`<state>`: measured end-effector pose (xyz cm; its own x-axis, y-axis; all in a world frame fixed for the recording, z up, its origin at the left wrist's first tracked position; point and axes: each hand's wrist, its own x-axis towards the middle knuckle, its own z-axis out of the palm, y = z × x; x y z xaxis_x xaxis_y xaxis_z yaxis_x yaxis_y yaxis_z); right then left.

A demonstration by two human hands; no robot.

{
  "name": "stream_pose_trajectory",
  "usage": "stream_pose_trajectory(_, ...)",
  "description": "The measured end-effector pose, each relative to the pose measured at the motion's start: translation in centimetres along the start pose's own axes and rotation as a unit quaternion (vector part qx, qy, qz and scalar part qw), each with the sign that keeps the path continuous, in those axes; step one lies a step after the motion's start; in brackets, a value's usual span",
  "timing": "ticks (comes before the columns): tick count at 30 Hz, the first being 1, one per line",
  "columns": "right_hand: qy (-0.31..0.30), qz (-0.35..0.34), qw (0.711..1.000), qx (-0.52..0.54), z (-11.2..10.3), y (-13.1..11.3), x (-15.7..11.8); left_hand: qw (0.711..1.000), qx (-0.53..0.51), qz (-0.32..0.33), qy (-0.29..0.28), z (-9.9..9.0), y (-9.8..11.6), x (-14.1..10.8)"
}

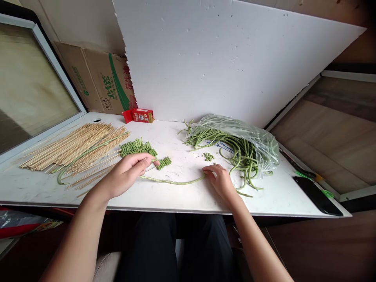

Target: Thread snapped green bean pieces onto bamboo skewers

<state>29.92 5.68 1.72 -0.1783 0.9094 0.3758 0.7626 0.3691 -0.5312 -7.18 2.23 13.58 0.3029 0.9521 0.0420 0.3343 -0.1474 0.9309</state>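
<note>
My left hand (131, 172) is closed, thumb against forefinger, with a bit of green bean showing at the fingertips. From under it a long green bean (176, 183) stretches across the white table to my right hand (219, 179). The fingers of that hand are pinched on the bean's right end. Just beyond my left hand lie cut bean lengths in rows on skewers (136, 146), with a shorter skewered row (164, 163) beside its fingertips. Small bean trimmings (208, 156) form a little heap beyond my right hand.
Bamboo skewers (70, 147) are spread on the left, with a long bean (85, 152) across them. A clear plastic bag (267, 145) of long beans (217, 138) lies at right. A red box (142, 115) stands at the back; a black phone (315, 194) lies near the right edge.
</note>
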Motion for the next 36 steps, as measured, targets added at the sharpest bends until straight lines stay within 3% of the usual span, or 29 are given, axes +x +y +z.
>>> stream_pose_trajectory(6,-0.062,0.069,0.995,0.034,-1.8,-0.3,0.0,1.000,-0.021,0.015,0.003,-0.4,0.0,0.0)
stream_pose_trajectory(11,-0.080,0.064,0.994,0.023,-2.5,-1.2,0.2,0.999,-0.026,0.027,-0.007,-0.8,-0.6,-0.1)
stream_pose_trajectory(14,-0.062,0.052,0.995,0.054,-1.2,-2.2,1.4,0.999,-0.012,0.030,-0.020,-0.8,-1.0,0.1)
stream_pose_trajectory(20,-0.080,0.058,0.991,0.089,3.2,-3.0,6.1,0.995,0.068,0.064,-0.030,-0.6,-1.3,0.3)
stream_pose_trajectory(23,-0.078,0.061,0.992,0.077,3.7,-2.9,7.0,0.989,0.107,0.099,-0.027,-0.4,-1.2,0.5)
stream_pose_trajectory(27,-0.032,0.033,0.997,0.065,2.1,-3.4,6.1,0.989,0.110,0.098,-0.009,0.7,-1.6,1.2)
stream_pose_trajectory(29,-0.012,0.031,0.993,0.110,1.0,-4.1,5.2,0.992,0.090,0.085,-0.005,1.6,-1.9,1.5)
stream_pose_trajectory(36,-0.057,0.119,0.925,0.356,-1.3,-6.1,2.4,0.998,0.029,0.041,-0.026,4.3,-1.6,1.5)
